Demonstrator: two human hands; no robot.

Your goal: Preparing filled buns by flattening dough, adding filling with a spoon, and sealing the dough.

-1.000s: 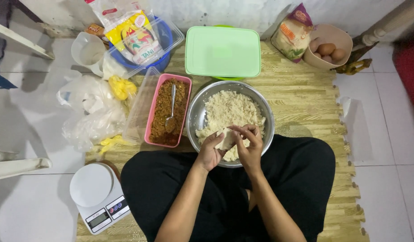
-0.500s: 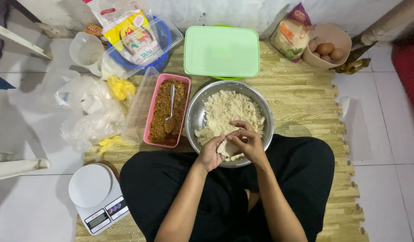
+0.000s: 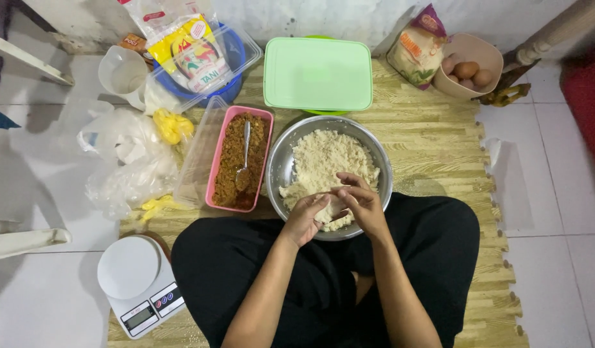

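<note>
Pale dough piece (image 3: 330,207) sits pinched between left hand (image 3: 307,216) and right hand (image 3: 362,205) over the steel bowl (image 3: 278,169); yellow packet (image 3: 189,51) lies upper left, orange bag (image 3: 415,48) upper right.

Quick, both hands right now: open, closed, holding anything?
Left hand: cupped under a piece of dough, holding it over the metal bowl.
Right hand: fingers curled onto the same piece of dough, pressing it from the other side.

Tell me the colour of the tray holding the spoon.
Pink tray, with brown filling and a metal spoon; head view.
</note>
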